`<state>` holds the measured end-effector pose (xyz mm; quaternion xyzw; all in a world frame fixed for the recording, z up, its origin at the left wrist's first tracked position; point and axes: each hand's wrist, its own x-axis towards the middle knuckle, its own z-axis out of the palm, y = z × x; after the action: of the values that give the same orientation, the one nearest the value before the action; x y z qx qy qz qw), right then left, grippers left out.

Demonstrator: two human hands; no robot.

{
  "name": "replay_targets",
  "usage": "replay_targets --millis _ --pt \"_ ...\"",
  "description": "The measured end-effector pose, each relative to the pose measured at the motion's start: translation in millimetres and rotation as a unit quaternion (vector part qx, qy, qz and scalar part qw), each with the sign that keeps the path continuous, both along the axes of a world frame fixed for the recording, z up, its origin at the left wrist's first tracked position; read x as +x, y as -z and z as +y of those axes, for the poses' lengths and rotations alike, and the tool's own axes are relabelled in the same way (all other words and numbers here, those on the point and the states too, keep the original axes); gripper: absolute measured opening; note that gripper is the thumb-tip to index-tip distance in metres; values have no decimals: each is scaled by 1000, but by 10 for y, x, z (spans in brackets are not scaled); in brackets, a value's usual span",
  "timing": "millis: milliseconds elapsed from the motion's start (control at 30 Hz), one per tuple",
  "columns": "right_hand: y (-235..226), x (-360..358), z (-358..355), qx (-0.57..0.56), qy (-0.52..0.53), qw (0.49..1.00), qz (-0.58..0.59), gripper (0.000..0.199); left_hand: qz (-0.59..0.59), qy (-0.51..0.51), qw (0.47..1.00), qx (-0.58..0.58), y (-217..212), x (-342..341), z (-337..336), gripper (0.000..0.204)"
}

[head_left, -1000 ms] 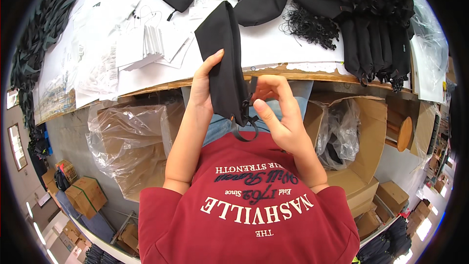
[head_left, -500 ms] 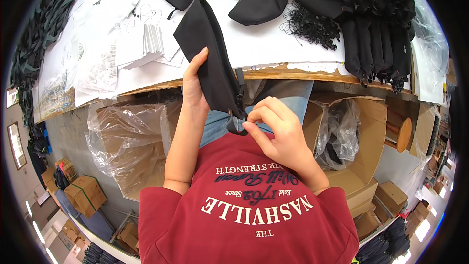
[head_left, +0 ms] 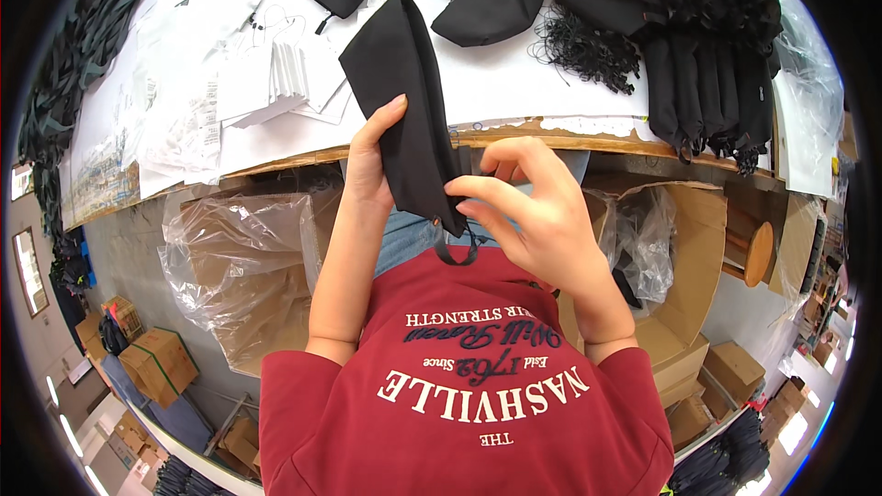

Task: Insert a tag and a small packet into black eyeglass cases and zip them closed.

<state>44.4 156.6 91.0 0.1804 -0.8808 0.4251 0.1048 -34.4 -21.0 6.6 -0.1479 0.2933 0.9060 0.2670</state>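
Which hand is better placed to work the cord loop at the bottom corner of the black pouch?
Right. The right hand already has its fingertips pinched at the black pouch lower corner, just above the hanging cord loop. The left hand is wrapped around the pouch's side, steadying it, farther from the loop.

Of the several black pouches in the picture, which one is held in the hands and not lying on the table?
The long black pouch at the centre: the left hand grips its side and the right hand pinches its lower corner. The other pouches lie on the white table.
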Motion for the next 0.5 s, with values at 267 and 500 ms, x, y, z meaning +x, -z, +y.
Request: replay_targets --millis 267,500 --pt "1 -46 12 22 -64 998 20 13 -2 12 1000 6 -19 6 6 32" --pt "10 -40 17 34 -63 997 11 16 -18 27 999 1 37 -34 45 28"
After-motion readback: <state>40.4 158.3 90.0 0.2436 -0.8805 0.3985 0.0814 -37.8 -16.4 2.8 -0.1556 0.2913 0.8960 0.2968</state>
